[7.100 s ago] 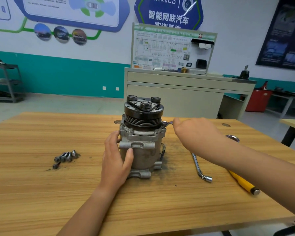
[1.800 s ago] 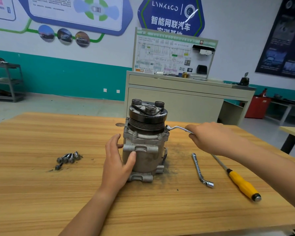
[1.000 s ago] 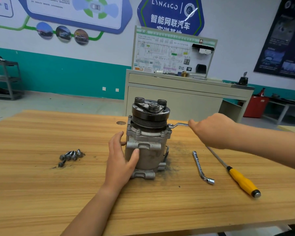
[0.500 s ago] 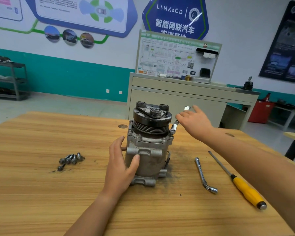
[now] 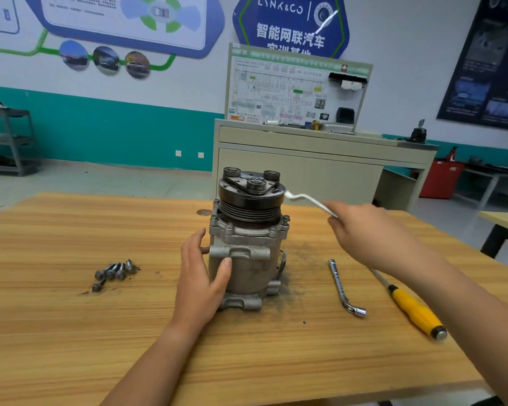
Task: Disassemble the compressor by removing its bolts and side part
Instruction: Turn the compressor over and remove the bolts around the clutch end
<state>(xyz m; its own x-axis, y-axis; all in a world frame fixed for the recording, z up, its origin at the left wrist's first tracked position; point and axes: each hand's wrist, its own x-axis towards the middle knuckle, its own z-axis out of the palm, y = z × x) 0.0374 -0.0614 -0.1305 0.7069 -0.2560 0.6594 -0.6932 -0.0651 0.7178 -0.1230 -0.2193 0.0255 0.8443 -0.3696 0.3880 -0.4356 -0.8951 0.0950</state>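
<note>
The grey metal compressor (image 5: 247, 259) stands upright in the middle of the wooden table (image 5: 71, 332), its black pulley (image 5: 251, 200) on top. My left hand (image 5: 201, 282) grips its housing from the left, thumb across the front. My right hand (image 5: 361, 232) holds a silver offset wrench (image 5: 308, 200) in the air to the right of the pulley. The wrench head hangs beside the pulley rim, above the flange bolts (image 5: 285, 219). Several removed bolts (image 5: 115, 272) lie in a cluster on the table to the left.
An L-shaped socket wrench (image 5: 345, 288) and a yellow-handled screwdriver (image 5: 414, 310) lie on the table to the right of the compressor. Dark grime marks the wood around its base. A beige cabinet (image 5: 305, 165) with a training board stands behind the table.
My right hand has lifted the wrench off the right flange bolt and swung its handle back to the right, so the head now floats beside the pulley. My left hand keeps its grip.
</note>
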